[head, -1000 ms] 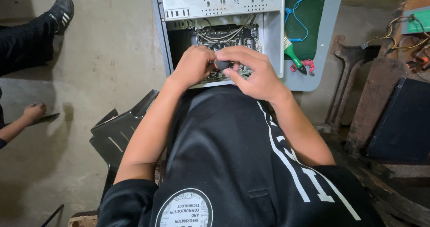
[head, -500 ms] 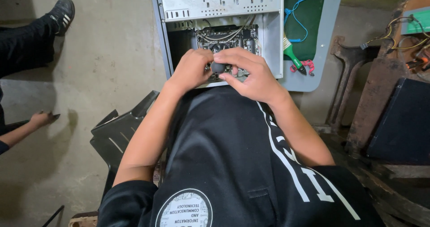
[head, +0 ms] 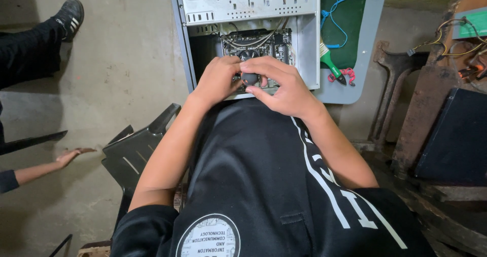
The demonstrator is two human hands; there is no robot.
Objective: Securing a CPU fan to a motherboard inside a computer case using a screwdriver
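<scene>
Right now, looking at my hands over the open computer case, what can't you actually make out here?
- Head view: the dark round knob sits between both hands; the left hand and right hand hide whatever is beneath it.
- The circuit board is mostly covered by the hands and cables; its parts are too small to tell.
- The computer case is cut off by the top edge.
- The green-handled brush shows; the red item beside it is too small to identify.

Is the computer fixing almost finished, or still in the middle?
Still in the middle, it looks like. Done: the computer case lies open, its circuit board showing. In hand: the left hand and right hand grip a dark round handle over the board. Left: the case is not closed, and the brush and pliers lie out.
</scene>
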